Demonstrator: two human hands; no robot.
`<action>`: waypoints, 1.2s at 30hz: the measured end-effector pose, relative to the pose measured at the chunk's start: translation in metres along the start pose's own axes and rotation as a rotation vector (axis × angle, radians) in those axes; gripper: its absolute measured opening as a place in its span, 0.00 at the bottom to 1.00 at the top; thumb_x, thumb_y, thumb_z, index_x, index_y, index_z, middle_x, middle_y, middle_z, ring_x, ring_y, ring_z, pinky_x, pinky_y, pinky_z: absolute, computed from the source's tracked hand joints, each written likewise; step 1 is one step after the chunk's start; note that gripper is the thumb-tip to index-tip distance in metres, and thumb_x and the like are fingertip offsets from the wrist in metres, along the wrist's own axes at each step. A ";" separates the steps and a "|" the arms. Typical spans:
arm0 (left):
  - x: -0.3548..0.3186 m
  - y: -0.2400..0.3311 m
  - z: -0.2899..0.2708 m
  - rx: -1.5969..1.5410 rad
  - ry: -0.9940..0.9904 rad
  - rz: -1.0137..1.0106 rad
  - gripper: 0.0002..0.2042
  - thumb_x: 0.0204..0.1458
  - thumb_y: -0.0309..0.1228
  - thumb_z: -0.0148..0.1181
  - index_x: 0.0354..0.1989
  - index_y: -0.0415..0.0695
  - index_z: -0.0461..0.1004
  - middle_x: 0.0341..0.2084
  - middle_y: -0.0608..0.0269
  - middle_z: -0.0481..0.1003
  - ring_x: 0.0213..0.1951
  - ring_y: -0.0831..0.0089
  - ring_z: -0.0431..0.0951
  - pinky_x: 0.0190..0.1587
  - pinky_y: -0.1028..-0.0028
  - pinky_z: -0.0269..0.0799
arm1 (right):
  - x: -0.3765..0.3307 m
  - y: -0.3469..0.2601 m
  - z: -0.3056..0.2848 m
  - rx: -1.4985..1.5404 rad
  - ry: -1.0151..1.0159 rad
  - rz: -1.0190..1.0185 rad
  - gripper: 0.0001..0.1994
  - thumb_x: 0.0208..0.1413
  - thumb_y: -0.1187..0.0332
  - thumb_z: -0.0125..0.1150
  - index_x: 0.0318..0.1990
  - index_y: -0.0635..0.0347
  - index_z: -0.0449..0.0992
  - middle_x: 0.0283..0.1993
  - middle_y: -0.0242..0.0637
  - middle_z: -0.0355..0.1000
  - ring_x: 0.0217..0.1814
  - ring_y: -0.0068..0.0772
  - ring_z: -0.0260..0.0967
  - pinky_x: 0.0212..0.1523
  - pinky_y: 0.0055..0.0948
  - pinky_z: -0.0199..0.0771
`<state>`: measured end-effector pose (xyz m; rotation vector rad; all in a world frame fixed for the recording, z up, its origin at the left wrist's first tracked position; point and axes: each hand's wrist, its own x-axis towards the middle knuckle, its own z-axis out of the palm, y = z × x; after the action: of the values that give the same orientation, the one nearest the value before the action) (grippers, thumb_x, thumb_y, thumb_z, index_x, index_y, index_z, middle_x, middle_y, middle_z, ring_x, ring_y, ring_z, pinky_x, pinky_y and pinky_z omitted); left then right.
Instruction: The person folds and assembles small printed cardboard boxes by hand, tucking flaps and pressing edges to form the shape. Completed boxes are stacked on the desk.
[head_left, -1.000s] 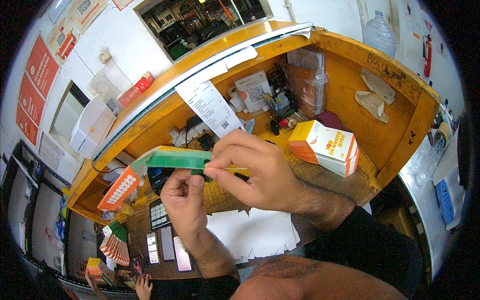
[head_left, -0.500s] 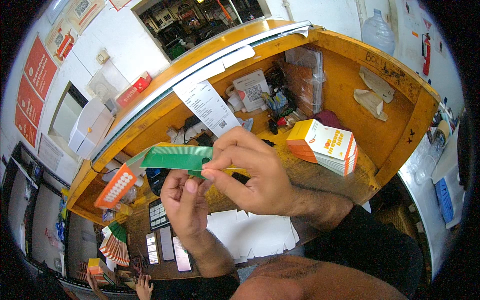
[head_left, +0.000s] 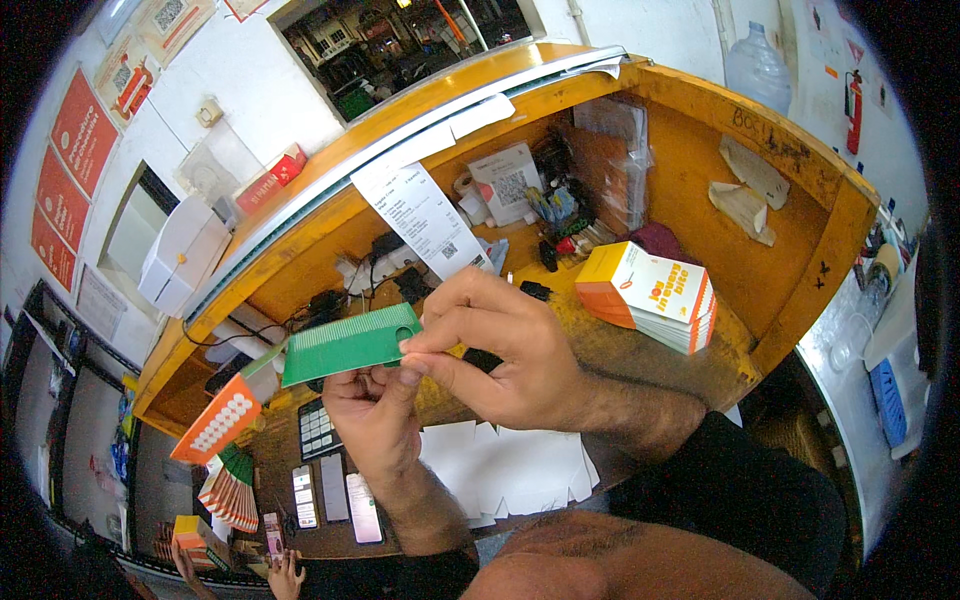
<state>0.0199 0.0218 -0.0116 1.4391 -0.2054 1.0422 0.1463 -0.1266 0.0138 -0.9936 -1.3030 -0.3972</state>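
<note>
A folded printed card [head_left: 340,350], green with a round hole near one end and an orange flap with white lettering, is held up above the desk. My right hand [head_left: 505,340] pinches its holed end between thumb and fingers. Just below, my left hand [head_left: 378,425] has its fingers bent in against the card's underside, with the fingertips partly hidden. On the desk to the right lies a fanned stack of white, orange and yellow printed cards [head_left: 655,295]. White sheets with cut edges [head_left: 505,470] are spread beneath my forearms.
A long receipt [head_left: 415,220] hangs from the counter's ledge. Left of the sheets lie a black keypad [head_left: 318,430] and phones [head_left: 363,507]. A second fanned stack [head_left: 230,495] and another person's hand [head_left: 286,576] are at the lower left. Wooden walls [head_left: 780,150] enclose the desk.
The card has tilted, its orange flap swinging down and to the left, and more of its green face shows. My hands stay nearly in place. A pinkish phone now shows by the other person's hand.
</note>
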 end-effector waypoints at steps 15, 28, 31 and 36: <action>-0.019 -0.014 -0.017 0.216 0.221 0.037 0.23 0.60 0.28 0.78 0.60 0.37 0.76 0.54 0.54 0.83 0.53 0.64 0.84 0.59 0.61 0.80 | 0.007 0.008 -0.008 0.370 -0.224 0.141 0.07 0.61 0.75 0.78 0.45 0.60 0.86 0.48 0.38 0.75 0.53 0.30 0.75 0.57 0.31 0.75; -0.008 0.001 0.028 0.003 0.246 0.050 0.22 0.62 0.20 0.72 0.64 0.35 0.75 0.55 0.54 0.82 0.54 0.67 0.84 0.60 0.67 0.80 | 0.011 0.007 -0.012 0.144 -0.181 0.248 0.16 0.63 0.73 0.76 0.50 0.61 0.72 0.43 0.33 0.69 0.46 0.27 0.68 0.52 0.32 0.72; -0.002 0.000 0.026 0.025 0.260 0.087 0.24 0.61 0.24 0.75 0.64 0.35 0.74 0.53 0.55 0.83 0.53 0.68 0.84 0.59 0.68 0.79 | 0.013 0.009 -0.015 -0.127 -0.256 0.146 0.14 0.65 0.66 0.74 0.42 0.62 0.72 0.36 0.39 0.68 0.42 0.38 0.68 0.44 0.38 0.70; -0.012 -0.002 0.000 0.112 0.192 -0.043 0.24 0.60 0.24 0.77 0.63 0.36 0.75 0.50 0.56 0.85 0.52 0.69 0.84 0.59 0.69 0.79 | 0.012 0.009 -0.012 -0.183 -0.363 0.057 0.19 0.72 0.56 0.64 0.32 0.61 0.73 0.32 0.47 0.70 0.40 0.56 0.71 0.41 0.52 0.71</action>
<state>0.0142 0.0169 -0.0219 1.4270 0.0227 1.1640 0.1637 -0.1278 0.0217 -1.2971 -1.5792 -0.3040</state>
